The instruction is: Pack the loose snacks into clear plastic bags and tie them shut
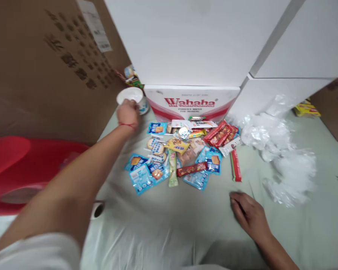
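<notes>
My left hand (pixel 129 112) reaches far forward and grips the rim of a white cup (pixel 132 94) with blue marks on its side. The cup stands beside the Wahaha carton. My right hand (pixel 249 213) lies on the pale green sheet with its fingers curled in and nothing visible in them. Between the hands spreads a pile of packaged snacks: blue cracker packets (pixel 142 179), red bars (pixel 221 133), a yellow packet (pixel 177 145), a light green stick pack (pixel 172 168) and a red-and-green bar (pixel 236 165), which is the nearest to my right hand.
A Wahaha carton (pixel 191 101) and white cabinet-like panels (pixel 199 41) form the back. Crumpled clear plastic (pixel 293 172) lies at the right. On the left stand a big brown cardboard box (pixel 45 75), a red plastic object (pixel 39 157) and a paper roll (pixel 97 210).
</notes>
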The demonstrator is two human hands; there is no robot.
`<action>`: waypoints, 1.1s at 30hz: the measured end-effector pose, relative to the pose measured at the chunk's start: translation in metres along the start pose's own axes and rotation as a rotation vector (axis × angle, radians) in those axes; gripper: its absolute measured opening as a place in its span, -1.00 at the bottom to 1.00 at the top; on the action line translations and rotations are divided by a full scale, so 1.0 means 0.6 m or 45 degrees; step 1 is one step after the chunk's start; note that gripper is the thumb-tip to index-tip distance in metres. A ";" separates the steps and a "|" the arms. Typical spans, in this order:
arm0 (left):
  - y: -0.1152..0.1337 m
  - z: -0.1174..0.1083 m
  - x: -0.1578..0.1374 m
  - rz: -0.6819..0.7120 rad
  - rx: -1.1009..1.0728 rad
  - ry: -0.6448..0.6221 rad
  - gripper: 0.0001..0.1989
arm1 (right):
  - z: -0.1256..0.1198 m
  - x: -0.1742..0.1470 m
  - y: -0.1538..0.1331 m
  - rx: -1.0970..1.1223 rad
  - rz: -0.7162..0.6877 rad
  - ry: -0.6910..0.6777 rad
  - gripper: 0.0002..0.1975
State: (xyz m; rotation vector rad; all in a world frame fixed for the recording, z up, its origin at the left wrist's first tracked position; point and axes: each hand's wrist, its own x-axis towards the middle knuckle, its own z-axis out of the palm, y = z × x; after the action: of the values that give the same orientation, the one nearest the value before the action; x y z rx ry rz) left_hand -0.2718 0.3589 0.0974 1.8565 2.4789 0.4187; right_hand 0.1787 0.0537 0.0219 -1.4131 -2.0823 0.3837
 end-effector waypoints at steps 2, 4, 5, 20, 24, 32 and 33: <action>-0.009 -0.034 -0.051 0.025 0.005 0.028 -0.64 | -0.004 -0.001 -0.004 0.068 0.028 0.005 -0.83; -0.021 -0.071 -0.120 0.140 0.038 0.206 -0.65 | -0.008 -0.005 -0.013 0.193 0.118 0.038 -0.85; -0.024 -0.089 -0.160 0.229 0.014 0.291 -0.65 | -0.010 -0.006 -0.020 0.272 0.194 0.072 -0.85; 0.236 -0.100 -0.591 1.258 -1.332 -0.463 -0.81 | -0.024 -0.051 -0.111 2.240 1.155 0.298 0.08; 0.269 -0.071 -0.590 1.374 -1.393 -0.554 -0.74 | -0.073 -0.072 -0.097 2.114 1.173 0.488 0.01; 0.279 0.063 -0.553 0.754 -1.442 -0.299 -0.73 | -0.245 0.126 0.007 1.263 0.793 0.691 -0.35; 0.278 0.084 -0.549 0.734 -1.377 -0.306 -0.78 | -0.264 0.171 0.027 1.052 0.714 0.697 -0.31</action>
State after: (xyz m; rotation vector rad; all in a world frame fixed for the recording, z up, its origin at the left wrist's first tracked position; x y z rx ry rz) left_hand -0.0097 0.1010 0.0375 1.8222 1.0685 1.1486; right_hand 0.2606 0.1405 0.1688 -1.3272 -0.8863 0.8456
